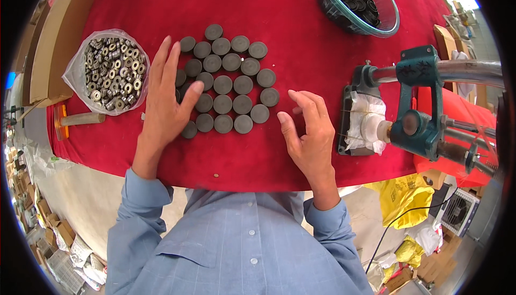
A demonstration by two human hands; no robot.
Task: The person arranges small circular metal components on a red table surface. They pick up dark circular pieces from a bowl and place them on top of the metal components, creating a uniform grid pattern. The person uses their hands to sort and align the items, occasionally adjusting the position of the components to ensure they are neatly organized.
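Note:
Several dark grey round discs (223, 84) lie flat in loose rows on the red tablecloth. My left hand (165, 101) is open at the left side of this group, its thumb over some discs and its palm hiding a few others. To the right of the group, my right hand (310, 131) is open with fingers apart and slightly bent, and nothing is in it. A plastic bag of small metal bearings (115, 74) sits left of my left hand. Right of my right hand stands a green hand press (416, 107), its base padded with white cloth (366, 126).
A clear teal-rimmed tub (355, 13) of black rings stands at the far right. On the left are a cardboard box (59, 48) and a wooden-handled hammer (80, 119). Yellow bags (406, 201) and a black cable lie below the table's right edge.

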